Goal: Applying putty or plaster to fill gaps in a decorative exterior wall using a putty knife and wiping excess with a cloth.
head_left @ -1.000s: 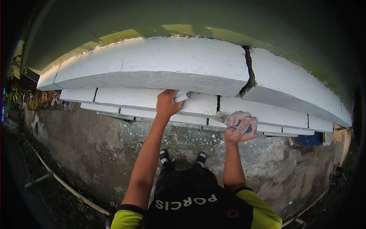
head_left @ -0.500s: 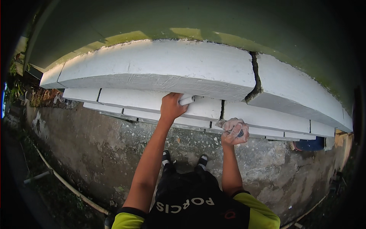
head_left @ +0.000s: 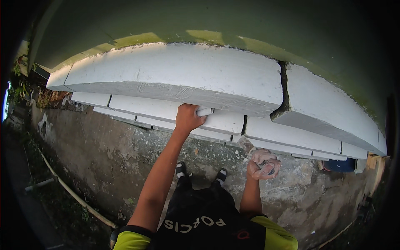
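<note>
My left hand (head_left: 189, 118) is closed round a short white tube-like piece (head_left: 205, 111), just under the overhang of the top white block ledge (head_left: 179, 71). Behind it runs the second white ledge (head_left: 225, 121); whether the piece touches that ledge I cannot tell. My right hand (head_left: 264, 163), coated in pale paste, grips a putty knife (head_left: 246, 144) by its handle. The knife's smeared blade points up and left, near the dark joint between two blocks of the second ledge.
A jagged dark gap (head_left: 285, 93) splits the top ledge at right. Above it rises a green wall (head_left: 250, 21). My feet stand on stained concrete ground (head_left: 96, 154). A blue basin (head_left: 339, 165) sits under the ledges at far right; a long pole (head_left: 77, 201) lies at left.
My right hand has drawn down toward me and a little right with the putty knife, so more of its blade shows. My left hand stays nearly in place.
</note>
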The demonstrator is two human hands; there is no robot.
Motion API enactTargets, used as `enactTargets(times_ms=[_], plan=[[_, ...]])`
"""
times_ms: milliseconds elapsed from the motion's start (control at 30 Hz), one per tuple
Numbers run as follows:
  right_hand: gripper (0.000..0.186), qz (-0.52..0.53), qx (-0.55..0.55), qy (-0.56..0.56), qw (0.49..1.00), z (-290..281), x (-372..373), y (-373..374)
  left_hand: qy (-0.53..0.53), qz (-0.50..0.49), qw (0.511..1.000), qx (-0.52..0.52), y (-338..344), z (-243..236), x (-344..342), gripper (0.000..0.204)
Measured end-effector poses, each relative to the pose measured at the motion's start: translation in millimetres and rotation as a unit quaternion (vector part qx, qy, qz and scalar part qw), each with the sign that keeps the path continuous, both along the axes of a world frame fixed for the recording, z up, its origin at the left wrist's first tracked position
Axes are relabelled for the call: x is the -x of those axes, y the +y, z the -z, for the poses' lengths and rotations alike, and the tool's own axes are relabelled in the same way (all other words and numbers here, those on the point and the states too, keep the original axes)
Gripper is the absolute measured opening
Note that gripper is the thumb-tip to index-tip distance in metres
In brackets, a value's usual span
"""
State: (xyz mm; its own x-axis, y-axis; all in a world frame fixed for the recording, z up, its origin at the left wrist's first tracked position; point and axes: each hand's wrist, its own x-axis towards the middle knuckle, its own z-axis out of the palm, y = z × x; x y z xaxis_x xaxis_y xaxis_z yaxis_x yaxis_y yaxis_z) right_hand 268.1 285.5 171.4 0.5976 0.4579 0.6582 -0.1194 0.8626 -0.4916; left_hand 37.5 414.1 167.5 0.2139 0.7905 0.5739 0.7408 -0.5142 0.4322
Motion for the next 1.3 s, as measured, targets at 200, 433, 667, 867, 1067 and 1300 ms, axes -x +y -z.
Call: enactTargets(times_ms=[200, 433, 667, 867, 1067, 1300], plan=[[0.017, 0.150, 0.049, -0.055, 0.986, -6.4, 1.3, 16.8, 0.005, -0.009, 1.000, 0.027, -3.4, -2.1, -5.3, 0.030], [0.014, 0.222, 0.046, -0.161, 0.961, 5.2, -7.6, 21.3, -0.006, -0.019, 0.999, 0.033, -6.2, -6.1, -13.1, 0.030], [0.014, 0.139, -0.007, -0.035, 0.990, -36.7, 0.1, 19.2, 0.019, -0.037, 0.999, 0.017, -6.2, -4.4, -6.0, 0.033], [0.013, 0.040, 0.020, -0.011, 0.999, -37.2, -7.7, 16.7, 0.008, -0.045, 0.999, 0.030, -3.3, -6.9, -7.1, 0.035], [0.013, 0.072, 0.038, -0.176, 0.981, -6.4, -4.7, 18.8, -0.008, -0.029, 0.999, 0.029, -6.2, -6.2, -8.6, 0.028], [0.018, 0.098, 0.094, -0.162, 0.977, -14.2, -0.3, 29.1, -0.014, -0.027, 1.000, 0.007, -7.4, -10.3, -10.4, 0.029]])
